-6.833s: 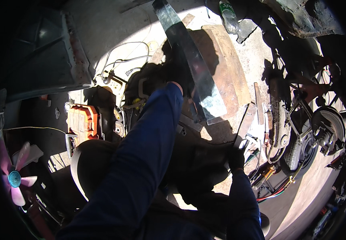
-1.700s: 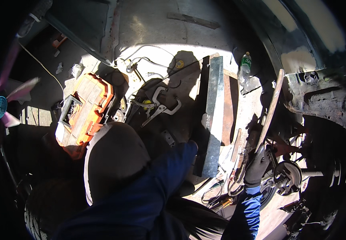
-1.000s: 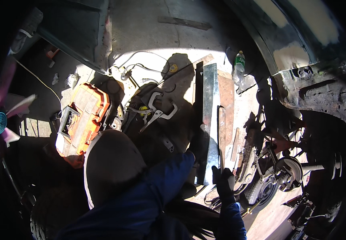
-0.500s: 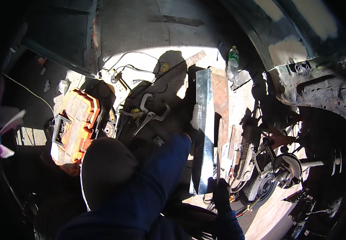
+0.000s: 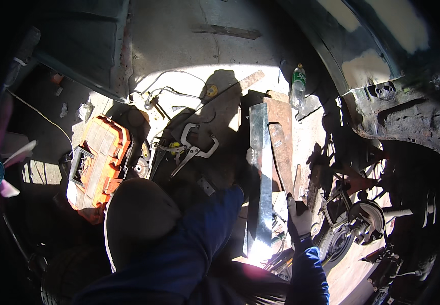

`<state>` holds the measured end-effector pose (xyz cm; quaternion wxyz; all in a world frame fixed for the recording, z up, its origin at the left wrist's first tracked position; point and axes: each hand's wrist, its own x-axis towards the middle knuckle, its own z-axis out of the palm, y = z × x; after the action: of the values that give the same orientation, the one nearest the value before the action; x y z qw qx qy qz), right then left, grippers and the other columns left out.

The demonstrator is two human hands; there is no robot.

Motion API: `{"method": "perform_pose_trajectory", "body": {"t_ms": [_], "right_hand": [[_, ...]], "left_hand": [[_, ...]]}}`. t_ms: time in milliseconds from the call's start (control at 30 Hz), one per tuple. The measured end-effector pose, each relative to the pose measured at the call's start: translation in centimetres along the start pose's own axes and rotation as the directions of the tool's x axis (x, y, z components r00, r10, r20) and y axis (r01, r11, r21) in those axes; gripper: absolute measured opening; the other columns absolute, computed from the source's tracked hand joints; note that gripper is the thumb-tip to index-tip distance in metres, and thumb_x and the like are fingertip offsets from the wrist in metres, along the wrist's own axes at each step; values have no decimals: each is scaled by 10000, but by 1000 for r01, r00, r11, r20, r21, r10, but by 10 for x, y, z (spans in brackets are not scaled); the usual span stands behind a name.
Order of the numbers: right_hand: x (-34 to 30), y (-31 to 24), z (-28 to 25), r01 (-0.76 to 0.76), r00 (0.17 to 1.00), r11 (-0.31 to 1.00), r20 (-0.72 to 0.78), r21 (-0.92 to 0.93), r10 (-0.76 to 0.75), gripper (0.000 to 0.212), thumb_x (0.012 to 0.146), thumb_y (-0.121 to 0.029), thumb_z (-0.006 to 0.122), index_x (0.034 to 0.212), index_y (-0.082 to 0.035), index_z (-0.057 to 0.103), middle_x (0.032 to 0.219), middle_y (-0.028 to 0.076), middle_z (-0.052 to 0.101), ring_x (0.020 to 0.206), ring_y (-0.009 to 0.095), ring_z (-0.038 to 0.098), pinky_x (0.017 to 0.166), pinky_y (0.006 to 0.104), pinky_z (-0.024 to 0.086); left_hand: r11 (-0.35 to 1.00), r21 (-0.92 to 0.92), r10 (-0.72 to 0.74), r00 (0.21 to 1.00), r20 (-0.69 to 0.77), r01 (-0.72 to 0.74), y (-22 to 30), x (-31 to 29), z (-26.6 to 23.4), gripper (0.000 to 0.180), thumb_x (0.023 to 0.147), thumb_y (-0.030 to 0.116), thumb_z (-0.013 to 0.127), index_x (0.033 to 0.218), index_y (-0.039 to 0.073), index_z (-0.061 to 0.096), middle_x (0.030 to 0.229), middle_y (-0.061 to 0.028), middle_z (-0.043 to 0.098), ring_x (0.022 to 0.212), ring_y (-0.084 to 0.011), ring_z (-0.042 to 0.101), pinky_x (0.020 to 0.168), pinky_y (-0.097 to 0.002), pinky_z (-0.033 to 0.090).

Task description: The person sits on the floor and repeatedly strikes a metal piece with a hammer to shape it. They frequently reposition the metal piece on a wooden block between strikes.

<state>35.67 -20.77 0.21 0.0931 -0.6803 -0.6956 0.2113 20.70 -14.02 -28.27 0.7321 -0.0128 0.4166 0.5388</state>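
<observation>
A long shiny sheet-metal piece [image 5: 259, 203] stretches away from me, its near end glaring in the sun. My left hand [image 5: 249, 175], gloved and mostly in shadow, grips its left edge around the middle. To the right of it, a narrow rusty metal strip [image 5: 279, 150] with a rounded far end lies along the shiny piece. The near end of that strip is in my gloved right hand [image 5: 300, 218], fingers closed on it. A wider rusty plate [image 5: 280, 109] shows beneath and beyond the strip.
An orange toolbox [image 5: 100, 162] sits at the left, and locking C-clamps [image 5: 194, 147] lie between it and the metal. A green-labelled plastic bottle [image 5: 298, 86] stands beyond. Wheel hub parts [image 5: 367, 218] and a car body panel [image 5: 408, 117] crowd the right. A cable [image 5: 174, 91] crosses the floor.
My right hand has moved up and away from the shiny piece's near end, into the sunlight with the rusty strip. The shiny piece has tilted and shifted slightly; my left hand stays on it.
</observation>
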Motion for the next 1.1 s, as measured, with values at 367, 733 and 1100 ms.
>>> {"method": "perform_pose_trajectory", "body": {"t_ms": [367,733,1100], "right_hand": [[20,-3,-7,-84,971,958,195,-274,141,626,1134,-563,508,905,-1,659,750,216,663,652,369,638,608,452,433],[13,17,-10,70,997,990,12,122,-72,600,1154,-506,453,892,0,642,777,235,650,701,419,633,670,489,475],[16,-17,-67,-30,1000,823,16,568,25,297,1069,-279,701,1020,14,697,768,4,635,672,92,519,626,303,428]], "left_hand": [[975,-222,42,994,96,-19,36,-41,29,568,1103,664,459,904,160,627,692,8,478,630,-202,513,608,-407,442],[924,-117,374,925,69,-365,10,-40,38,533,1148,605,411,891,190,624,707,22,490,632,-157,522,560,-361,422],[972,144,190,982,-13,-186,-8,-84,12,374,1171,427,453,1104,120,656,899,-69,591,832,-197,583,761,-375,484]]}}
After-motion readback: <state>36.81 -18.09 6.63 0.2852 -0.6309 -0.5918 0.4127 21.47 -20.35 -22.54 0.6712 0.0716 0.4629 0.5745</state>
